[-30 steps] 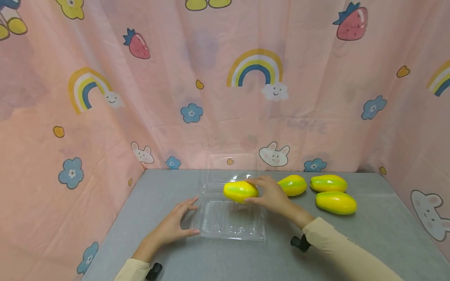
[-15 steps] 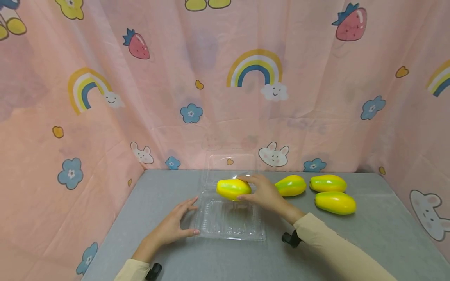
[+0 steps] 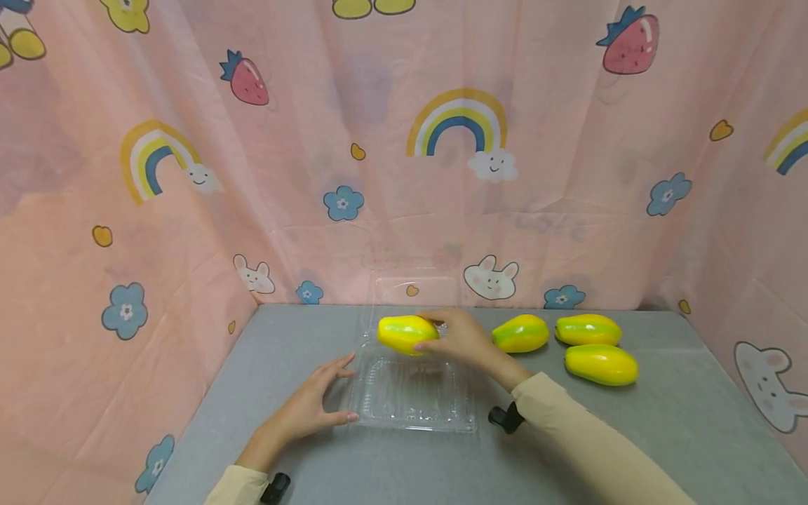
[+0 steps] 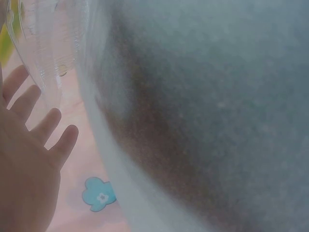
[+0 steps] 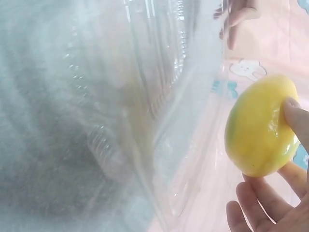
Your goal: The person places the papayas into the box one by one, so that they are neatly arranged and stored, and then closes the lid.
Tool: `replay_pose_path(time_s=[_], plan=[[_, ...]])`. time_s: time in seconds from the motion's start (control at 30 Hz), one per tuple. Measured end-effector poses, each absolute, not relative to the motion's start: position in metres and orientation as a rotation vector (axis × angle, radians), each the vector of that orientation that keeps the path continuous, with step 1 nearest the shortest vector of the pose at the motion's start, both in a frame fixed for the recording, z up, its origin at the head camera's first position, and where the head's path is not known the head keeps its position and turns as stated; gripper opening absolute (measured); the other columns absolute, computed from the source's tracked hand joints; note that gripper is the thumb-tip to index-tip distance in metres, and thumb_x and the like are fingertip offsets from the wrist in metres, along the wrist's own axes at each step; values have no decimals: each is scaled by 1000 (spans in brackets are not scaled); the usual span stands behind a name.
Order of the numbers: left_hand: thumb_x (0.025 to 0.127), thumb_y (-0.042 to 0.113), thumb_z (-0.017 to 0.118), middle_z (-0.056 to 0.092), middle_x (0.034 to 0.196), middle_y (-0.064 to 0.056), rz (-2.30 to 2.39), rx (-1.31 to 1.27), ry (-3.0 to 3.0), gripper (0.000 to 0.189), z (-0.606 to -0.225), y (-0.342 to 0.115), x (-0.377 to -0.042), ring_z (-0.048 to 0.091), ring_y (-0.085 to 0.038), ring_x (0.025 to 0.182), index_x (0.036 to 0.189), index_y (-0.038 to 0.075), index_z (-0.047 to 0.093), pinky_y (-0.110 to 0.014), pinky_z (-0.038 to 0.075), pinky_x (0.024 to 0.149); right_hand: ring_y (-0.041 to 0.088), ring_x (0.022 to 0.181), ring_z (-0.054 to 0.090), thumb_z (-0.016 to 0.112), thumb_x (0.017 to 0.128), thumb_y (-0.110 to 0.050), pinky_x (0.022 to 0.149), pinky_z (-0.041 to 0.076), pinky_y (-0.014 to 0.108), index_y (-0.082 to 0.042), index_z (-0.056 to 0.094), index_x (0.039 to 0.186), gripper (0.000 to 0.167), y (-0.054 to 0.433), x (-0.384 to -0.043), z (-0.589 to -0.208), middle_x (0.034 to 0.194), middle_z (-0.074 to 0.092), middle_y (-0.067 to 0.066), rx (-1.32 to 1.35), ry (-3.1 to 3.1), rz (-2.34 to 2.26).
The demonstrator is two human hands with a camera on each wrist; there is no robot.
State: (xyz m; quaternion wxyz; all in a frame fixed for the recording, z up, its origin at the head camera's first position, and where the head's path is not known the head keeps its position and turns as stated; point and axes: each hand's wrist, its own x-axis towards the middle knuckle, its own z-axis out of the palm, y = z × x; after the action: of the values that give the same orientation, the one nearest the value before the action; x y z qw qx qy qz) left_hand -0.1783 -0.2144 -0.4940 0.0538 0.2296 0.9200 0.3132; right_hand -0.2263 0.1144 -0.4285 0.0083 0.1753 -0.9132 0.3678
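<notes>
A yellow papaya with greenish streaks is held in my right hand, thumb on the near side and fingers on the far side. It hangs over the back part of a clear plastic clamshell box, whose lid stands raised at the rear. In the right wrist view the papaya sits between thumb and fingertips, beside the clear box wall. My left hand lies at the box's left side, fingers spread and fingertips right at its edge. The left wrist view shows those fingers extended near the plastic.
To the right on the grey table lie three more papayas: one nearest the box, one behind and one in front. A pink patterned curtain surrounds the table at the back and sides.
My right hand has carried the papaya leftward and slightly back over the box, uncovering more of the nearest papaya on the table. My left hand has stayed in place.
</notes>
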Motion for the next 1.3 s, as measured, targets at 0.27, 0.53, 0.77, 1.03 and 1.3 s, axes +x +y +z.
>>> replay_pose_path(time_s=[0.27, 0.53, 0.77, 1.03, 1.3], plan=[[73, 50, 84, 39, 158, 3, 940, 694, 2804, 101, -493, -214, -177, 30, -31, 150, 156, 31, 29, -61, 32, 118, 20, 112, 64, 84, 77, -41, 100, 53, 45, -19, 65, 132, 62, 103, -235, -437, 123, 71, -2, 569, -2829, 1311], [74, 49, 83, 37, 160, 3, 943, 705, 2792, 99, -493, -214, -178, 30, -31, 151, 155, 28, 32, -60, 31, 118, 23, 112, 63, 83, 78, -37, 97, 54, 44, -20, 64, 132, 60, 89, -236, -441, 122, 70, -1, 534, -2818, 1391], [74, 52, 82, 36, 160, 2, 932, 710, 2793, 100, -493, -214, -179, 29, -30, 151, 155, 27, 31, -60, 31, 119, 17, 105, 62, 83, 78, -37, 91, 54, 39, -20, 66, 130, 57, 79, -240, -445, 114, 71, -3, 522, -2809, 1400], [74, 51, 83, 36, 160, 2, 939, 706, 2800, 99, -494, -214, -180, 30, -32, 150, 155, 28, 31, -62, 32, 117, 18, 101, 61, 82, 79, -36, 87, 53, 33, -19, 66, 130, 56, 73, -241, -451, 116, 71, -2, 568, -2810, 1414], [74, 50, 83, 33, 162, 2, 955, 711, 2792, 89, -493, -213, -179, 30, -31, 150, 149, 24, 43, -62, 32, 117, 14, 98, 60, 81, 79, -41, 86, 53, 30, -21, 66, 129, 56, 71, -239, -457, 115, 70, -4, 579, -2859, 1371]])
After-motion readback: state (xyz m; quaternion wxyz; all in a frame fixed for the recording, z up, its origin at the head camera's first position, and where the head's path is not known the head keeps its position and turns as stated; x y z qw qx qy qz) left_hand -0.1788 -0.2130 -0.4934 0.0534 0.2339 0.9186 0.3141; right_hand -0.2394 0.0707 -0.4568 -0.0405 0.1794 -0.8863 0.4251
